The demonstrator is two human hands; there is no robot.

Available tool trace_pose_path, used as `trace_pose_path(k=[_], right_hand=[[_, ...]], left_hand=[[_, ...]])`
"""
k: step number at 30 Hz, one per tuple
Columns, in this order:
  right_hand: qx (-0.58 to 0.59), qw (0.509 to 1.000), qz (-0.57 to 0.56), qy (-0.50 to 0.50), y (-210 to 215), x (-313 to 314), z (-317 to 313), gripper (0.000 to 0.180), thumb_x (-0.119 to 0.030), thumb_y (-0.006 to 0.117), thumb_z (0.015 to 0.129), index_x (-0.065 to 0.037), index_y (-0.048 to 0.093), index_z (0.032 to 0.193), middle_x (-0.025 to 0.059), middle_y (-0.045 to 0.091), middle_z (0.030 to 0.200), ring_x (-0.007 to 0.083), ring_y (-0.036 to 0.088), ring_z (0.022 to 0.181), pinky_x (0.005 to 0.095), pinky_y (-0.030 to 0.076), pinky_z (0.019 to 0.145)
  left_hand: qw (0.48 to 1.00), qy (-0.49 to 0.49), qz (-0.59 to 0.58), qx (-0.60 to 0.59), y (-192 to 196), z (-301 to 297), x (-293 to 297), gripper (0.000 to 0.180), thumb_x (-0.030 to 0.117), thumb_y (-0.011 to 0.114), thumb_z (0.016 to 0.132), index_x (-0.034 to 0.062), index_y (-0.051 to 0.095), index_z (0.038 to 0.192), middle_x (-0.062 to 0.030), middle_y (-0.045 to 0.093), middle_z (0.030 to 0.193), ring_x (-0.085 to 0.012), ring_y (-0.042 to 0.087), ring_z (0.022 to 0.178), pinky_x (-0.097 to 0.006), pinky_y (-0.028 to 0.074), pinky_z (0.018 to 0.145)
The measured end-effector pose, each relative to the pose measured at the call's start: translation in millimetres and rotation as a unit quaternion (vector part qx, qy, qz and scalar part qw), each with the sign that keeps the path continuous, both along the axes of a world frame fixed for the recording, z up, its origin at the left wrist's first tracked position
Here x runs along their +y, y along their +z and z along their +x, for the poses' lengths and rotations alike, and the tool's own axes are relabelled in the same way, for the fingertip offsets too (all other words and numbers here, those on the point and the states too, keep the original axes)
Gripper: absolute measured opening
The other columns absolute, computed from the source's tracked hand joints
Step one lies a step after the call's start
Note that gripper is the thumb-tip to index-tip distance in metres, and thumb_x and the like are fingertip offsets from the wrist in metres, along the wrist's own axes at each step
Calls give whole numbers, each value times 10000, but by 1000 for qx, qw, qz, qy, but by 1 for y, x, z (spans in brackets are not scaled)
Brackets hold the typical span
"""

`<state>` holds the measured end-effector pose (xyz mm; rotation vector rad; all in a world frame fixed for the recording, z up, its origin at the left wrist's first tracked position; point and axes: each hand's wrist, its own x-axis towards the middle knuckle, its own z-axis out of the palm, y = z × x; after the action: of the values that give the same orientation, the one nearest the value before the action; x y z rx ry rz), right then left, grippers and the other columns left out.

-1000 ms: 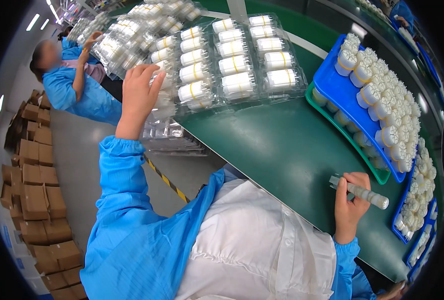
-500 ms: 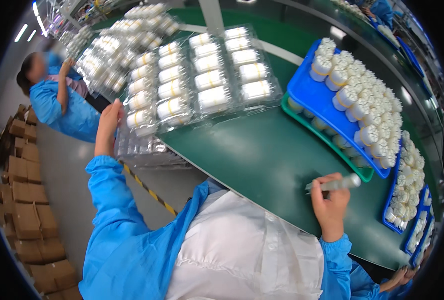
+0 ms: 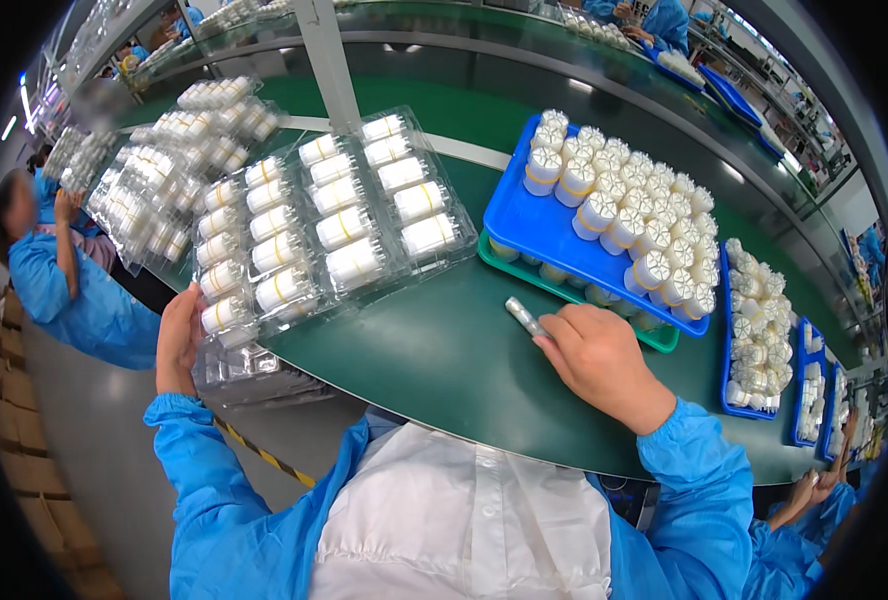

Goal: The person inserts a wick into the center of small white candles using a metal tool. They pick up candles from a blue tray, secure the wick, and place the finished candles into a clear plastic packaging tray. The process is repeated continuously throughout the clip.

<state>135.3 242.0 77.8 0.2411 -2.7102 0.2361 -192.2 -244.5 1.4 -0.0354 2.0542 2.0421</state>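
Observation:
My left hand (image 3: 177, 335) is closed at the left edge of a clear plastic blister tray (image 3: 299, 318), which it seems to grip; its fingertips are partly hidden. Rows of white cylinders with yellow bands (image 3: 345, 228) fill the tray's pockets. Over the green table, my right hand (image 3: 604, 360) is closed around a slim pale tube (image 3: 526, 317), shaped like a marker. One end sticks out toward the tray; the rest is hidden in the hand. Just beyond this hand is a blue tray (image 3: 554, 232) of upright white cylinders, resting on a green tray (image 3: 519, 268).
More filled blister packs (image 3: 169, 160) are piled at the far left. Stacked clear trays (image 3: 254, 378) sit below the table's left edge. Further blue trays (image 3: 730, 400) line the right side. A metal post (image 3: 326, 65) rises behind. Co-workers in blue (image 3: 69, 290) are at left and lower right.
The view has turned, so the table appears shifted left. My right hand has turned over, and the tube's visible end now points left. My left hand remains at the blister tray's edge.

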Motion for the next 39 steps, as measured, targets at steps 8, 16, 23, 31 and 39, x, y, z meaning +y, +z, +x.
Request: trace_pose_path(k=[8, 16, 23, 31, 39], right_hand=[[-55, 998, -8, 19, 36, 13, -169, 200, -197, 591, 974, -26, 672, 1037, 186, 668, 963, 404, 654, 923, 489, 529, 815], [-295, 941, -162, -43, 2, 31, -270, 417, -292, 536, 1021, 115, 624, 1051, 275, 700, 978, 396, 717, 840, 459, 585, 734], [-339, 871, -342, -99, 7, 20, -280, 382, -282, 577, 1004, 63, 584, 1167, 170, 682, 942, 250, 705, 720, 372, 589, 587], [-276, 748, -597, -91, -12, 50, -287, 325, -219, 611, 1004, 7, 574, 1236, 133, 673, 1095, 237, 689, 902, 388, 579, 724], [-221, 781, -581, -59, 19, 28, -274, 433, -240, 617, 1003, 15, 508, 1336, 105, 654, 1039, 173, 644, 861, 322, 534, 761]], left_hand=[[1000, -15, -2, 7, -7, -3, -10, 327, 373, 620, 1026, 48, 649, 1009, 22, 578, 735, -73, 524, 571, -250, 413, 512], [999, -32, -32, 17, 2, -1, -3, 318, 361, 651, 1005, 47, 656, 955, 16, 584, 720, -86, 529, 582, -265, 434, 515], [999, -31, -22, 20, 9, 5, -2, 270, 325, 651, 995, 76, 637, 891, 42, 546, 699, -67, 473, 566, -253, 387, 504], [996, -54, 75, 0, 53, 21, 25, 235, 142, 614, 978, 8, 573, 1167, 55, 526, 700, -9, 405, 505, -196, 319, 447], [996, -52, 68, 9, 99, 39, 31, 481, 70, 579, 937, -47, 452, 1385, 48, 490, 654, -20, 407, 496, -199, 337, 443]])
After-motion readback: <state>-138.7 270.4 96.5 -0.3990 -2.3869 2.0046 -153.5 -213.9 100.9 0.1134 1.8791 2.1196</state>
